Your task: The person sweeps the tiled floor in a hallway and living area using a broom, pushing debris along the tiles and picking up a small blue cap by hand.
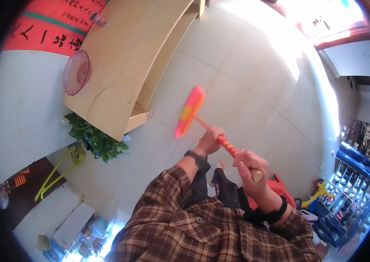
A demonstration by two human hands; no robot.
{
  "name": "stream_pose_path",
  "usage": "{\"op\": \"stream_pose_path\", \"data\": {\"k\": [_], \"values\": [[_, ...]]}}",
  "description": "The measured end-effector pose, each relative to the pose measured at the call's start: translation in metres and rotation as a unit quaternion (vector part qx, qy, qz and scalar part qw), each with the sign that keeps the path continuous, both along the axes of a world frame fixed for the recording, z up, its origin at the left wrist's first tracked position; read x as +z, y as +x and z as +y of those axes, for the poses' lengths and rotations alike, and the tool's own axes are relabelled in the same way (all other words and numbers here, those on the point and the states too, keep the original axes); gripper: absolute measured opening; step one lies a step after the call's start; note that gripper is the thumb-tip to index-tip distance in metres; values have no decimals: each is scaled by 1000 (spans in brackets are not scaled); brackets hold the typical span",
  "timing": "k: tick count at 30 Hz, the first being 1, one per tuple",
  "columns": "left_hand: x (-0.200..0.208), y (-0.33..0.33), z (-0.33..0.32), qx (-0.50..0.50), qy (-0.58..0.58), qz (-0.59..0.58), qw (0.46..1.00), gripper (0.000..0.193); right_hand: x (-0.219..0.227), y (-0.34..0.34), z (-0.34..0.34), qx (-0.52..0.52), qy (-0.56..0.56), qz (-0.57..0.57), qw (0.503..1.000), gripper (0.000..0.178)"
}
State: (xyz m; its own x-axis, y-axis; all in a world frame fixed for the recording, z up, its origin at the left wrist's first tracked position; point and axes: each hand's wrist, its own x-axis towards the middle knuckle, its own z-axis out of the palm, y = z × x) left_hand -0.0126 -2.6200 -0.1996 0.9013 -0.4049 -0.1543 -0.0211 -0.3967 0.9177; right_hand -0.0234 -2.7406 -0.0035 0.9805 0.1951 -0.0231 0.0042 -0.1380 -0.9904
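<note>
I hold a broom with both hands, its stick slanting from my body toward the far left. The broom head [189, 112], pink, yellow and orange, lies low over the pale floor tiles and looks slightly blurred. My left hand [211, 139] is closed around the red and yellow stick, lower down toward the head. Higher up, my right hand [252, 168] wraps the stick close to its pale rounded end. Both wrists wear dark bands.
Left of the broom stands a light wooden table [134, 48] bearing a pink glass bowl [78, 72]. Below its corner grow green leaves [97, 139]. A red plastic stool [276, 190] is beside my right arm. A blue rack [346, 187] of small items stands at the right.
</note>
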Motion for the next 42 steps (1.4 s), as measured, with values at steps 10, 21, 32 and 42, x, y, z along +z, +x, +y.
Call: {"op": "stream_pose_path", "data": {"k": [10,21,32,42], "values": [[-13,17,-3,82,-11,-76,994,21,-7,20,-1,51,-11,-9,999,12],[-32,-141,87,134,101,175,970,24,-72,-24,41,112,100,303,941,14],[-17,51,-41,30,-11,-45,998,19,-11,18,-36,-80,9,25,996,12],[-21,16,-72,-98,-44,-56,993,14,6,-31,-62,-19,-87,-25,996,15]]}}
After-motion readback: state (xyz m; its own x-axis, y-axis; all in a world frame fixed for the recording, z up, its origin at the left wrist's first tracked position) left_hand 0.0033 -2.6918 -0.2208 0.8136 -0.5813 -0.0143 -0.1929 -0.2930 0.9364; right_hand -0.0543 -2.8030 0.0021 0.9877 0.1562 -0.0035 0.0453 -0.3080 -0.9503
